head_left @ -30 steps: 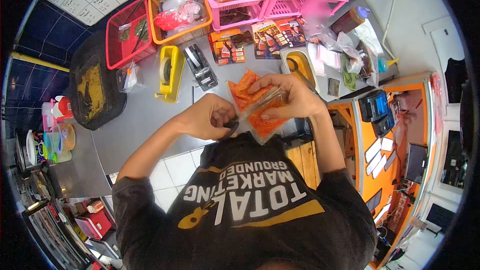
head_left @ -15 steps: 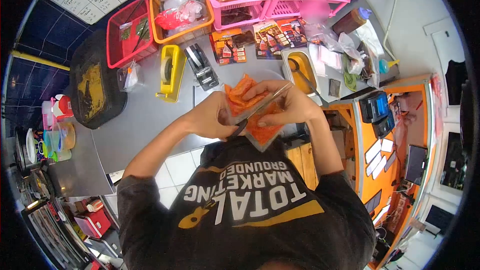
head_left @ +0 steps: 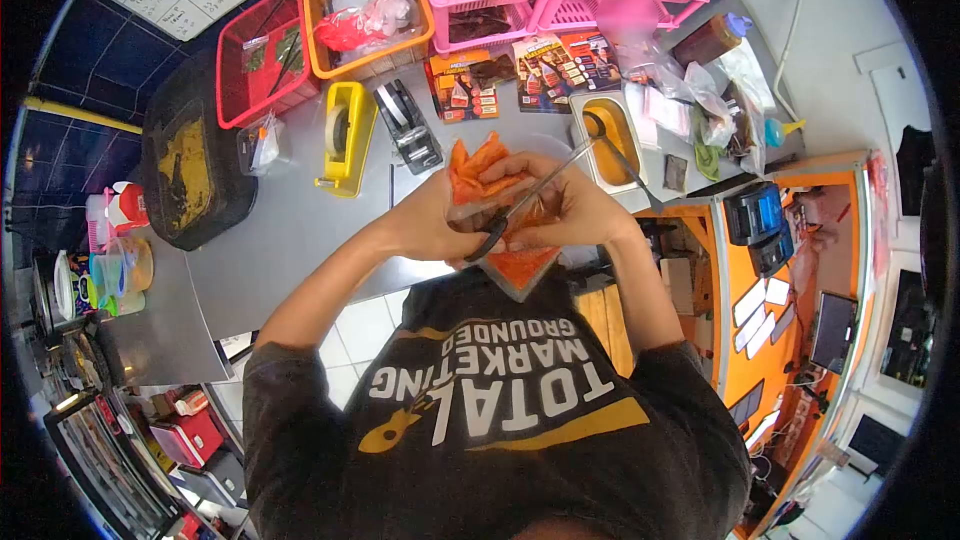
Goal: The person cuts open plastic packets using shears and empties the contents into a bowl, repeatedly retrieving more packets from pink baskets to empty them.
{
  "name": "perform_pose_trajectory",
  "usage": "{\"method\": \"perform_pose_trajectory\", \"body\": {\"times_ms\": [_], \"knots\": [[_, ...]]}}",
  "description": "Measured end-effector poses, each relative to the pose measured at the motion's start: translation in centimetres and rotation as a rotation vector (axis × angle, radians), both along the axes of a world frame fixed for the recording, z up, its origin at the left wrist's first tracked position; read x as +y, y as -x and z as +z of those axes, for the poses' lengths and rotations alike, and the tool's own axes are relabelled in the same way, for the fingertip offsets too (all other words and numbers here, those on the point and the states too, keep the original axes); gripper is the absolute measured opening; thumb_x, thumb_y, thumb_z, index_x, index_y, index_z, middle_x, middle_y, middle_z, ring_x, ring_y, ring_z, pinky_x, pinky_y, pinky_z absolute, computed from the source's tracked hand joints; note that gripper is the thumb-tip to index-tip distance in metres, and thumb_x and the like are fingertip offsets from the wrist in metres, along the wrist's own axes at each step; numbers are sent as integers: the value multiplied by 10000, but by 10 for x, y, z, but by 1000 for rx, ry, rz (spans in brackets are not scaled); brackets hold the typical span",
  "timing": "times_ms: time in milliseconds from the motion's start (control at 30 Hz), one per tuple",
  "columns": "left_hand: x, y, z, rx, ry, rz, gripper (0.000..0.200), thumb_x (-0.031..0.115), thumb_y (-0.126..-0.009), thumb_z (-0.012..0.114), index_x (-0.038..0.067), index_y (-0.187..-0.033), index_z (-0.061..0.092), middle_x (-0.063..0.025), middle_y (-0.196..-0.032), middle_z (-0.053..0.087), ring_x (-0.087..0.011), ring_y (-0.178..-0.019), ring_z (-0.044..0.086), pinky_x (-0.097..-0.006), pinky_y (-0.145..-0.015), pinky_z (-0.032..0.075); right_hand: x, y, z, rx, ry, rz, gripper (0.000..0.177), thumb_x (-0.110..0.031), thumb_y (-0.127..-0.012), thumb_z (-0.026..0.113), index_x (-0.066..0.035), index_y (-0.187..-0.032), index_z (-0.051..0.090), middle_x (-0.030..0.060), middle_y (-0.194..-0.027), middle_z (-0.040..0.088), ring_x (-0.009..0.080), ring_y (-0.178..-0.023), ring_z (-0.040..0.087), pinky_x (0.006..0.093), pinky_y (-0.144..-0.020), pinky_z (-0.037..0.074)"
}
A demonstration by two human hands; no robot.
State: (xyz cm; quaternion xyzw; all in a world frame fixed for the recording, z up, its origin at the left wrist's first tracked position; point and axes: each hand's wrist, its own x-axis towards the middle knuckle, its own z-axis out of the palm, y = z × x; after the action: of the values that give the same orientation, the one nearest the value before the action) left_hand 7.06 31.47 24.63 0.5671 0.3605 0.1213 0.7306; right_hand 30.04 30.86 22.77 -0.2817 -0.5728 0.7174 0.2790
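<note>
My left hand [head_left: 425, 223] is closed around the black handle of a pair of scissors [head_left: 545, 183]. Their metal blade slants up to the right, in front of my right fingers. My right hand [head_left: 585, 208] pinches a clear plastic packet with orange contents [head_left: 522, 268]. One corner of the packet hangs down in front of my shirt. More crumpled orange packet [head_left: 475, 168] shows above, between both hands. The left fingertips are partly hidden behind the handle and plastic.
Behind my hands on the metal counter [head_left: 270, 250] stand a yellow tape dispenser [head_left: 345, 140], a black one [head_left: 408, 128], and a metal tray with yellow sauce and a spoon [head_left: 610, 162]. Red [head_left: 262, 60] and orange baskets [head_left: 370, 65] and pink racks [head_left: 490, 15] line the back.
The scissors have swung so the blade points higher and further right. The packet is more folded between my hands, which stay in about the same place.
</note>
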Motion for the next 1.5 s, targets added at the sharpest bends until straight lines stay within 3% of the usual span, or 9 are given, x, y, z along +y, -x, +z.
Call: {"method": "perform_pose_trajectory", "body": {"times_ms": [133, 333, 567, 800, 833, 967, 1100, 1333, 1500], "knots": [[-7, 20, -21, -120, -97, -72, 308, 23, -779, 755, 11, -1030, 577, 5, -718, 608, -70, -610, 601, -220, -551, 486, 3, -15, 0, -87, -316, -52, 608, 137, -730, 729, 36, -1291, 518, 119, -1329, 528, 186, -1112, 609, 287, -902, 513], [-66, 77, -120, 294, -304, 227, 257, 70, -771, 794, -5, -858, 564, -37, -708, 618, -78, -620, 601, -248, -534, 470, -8, -48, 18, -165, 33, -336, 511, 117, -752, 720, 21, -1233, 576, 34, -933, 696, 48, -809, 632, 187, -719, 486], [-85, 35, -154, 850, -490, 387, 302, 137, -783, 731, 7, -999, 565, -225, -897, 680, -440, -801, 657, -475, -710, 545, -1, -42, -8, -91, 43, -285, 436, 101, -779, 720, 36, -1190, 589, 93, -1122, 663, 159, -1000, 642, 293, -889, 522], [-48, 5, -48, 164, -1092, 433, 708, 215, -734, 768, 20, -1352, 480, -219, -1320, 535, -348, -1128, 584, -397, -881, 499, -5, -29, 4, -131, 87, -302, 350, 112, -792, 691, 18, -1124, 638, 69, -1033, 690, 106, -909, 654, 225, -799, 523], [-40, -4, -29, 26, -983, 411, 796, 237, -674, 801, 8, -1359, 469, -242, -1367, 486, -416, -1259, 482, -442, -1066, 385, -5, -25, 7, -82, 161, -280, 327, 112, -802, 682, 19, -1112, 640, 65, -1021, 689, 102, -899, 651, 225, -794, 520], [-18, -29, -24, -260, -765, 300, 657, 135, -777, 747, -13, -1347, 454, -203, -1370, 481, -300, -1266, 502, -391, -1059, 403, -3, -11, 5, -10, 155, -369, 282, -10, -840, 729, 1, -1106, 637, 46, -942, 691, 76, -852, 644, 216, -734, 523], [-19, -58, -35, -636, -265, 523, 425, 17, -906, 628, -24, -1300, 472, -115, -1292, 529, -177, -1262, 486, -340, -1042, 420, 2, 14, 3, -171, -398, -821, 264, -17, -860, 715, -20, -1106, 619, -2, -789, 663, 17, -643, 575, 182, -536, 431], [4, -66, -33, -530, -149, 539, 441, 5, -886, 665, -6, -1291, 489, -91, -1204, 611, -168, -1127, 593, -325, -997, 467, 23, 22, 11, -430, -867, -1120, 305, -54, -838, 728, -32, -1120, 612, 81, -824, 658, 149, -669, 594, 287, -604, 452], [116, -40, -2, -137, -766, 614, 444, 214, -840, 746, 32, -1225, 618, -66, -1102, 683, -164, -984, 638, -329, -846, 516, 28, -4, 27, -550, -1028, -1165, 216, -25, -834, 674, -25, -1045, 627, 137, -904, 643, 285, -790, 609, 362, -713, 468]]}}
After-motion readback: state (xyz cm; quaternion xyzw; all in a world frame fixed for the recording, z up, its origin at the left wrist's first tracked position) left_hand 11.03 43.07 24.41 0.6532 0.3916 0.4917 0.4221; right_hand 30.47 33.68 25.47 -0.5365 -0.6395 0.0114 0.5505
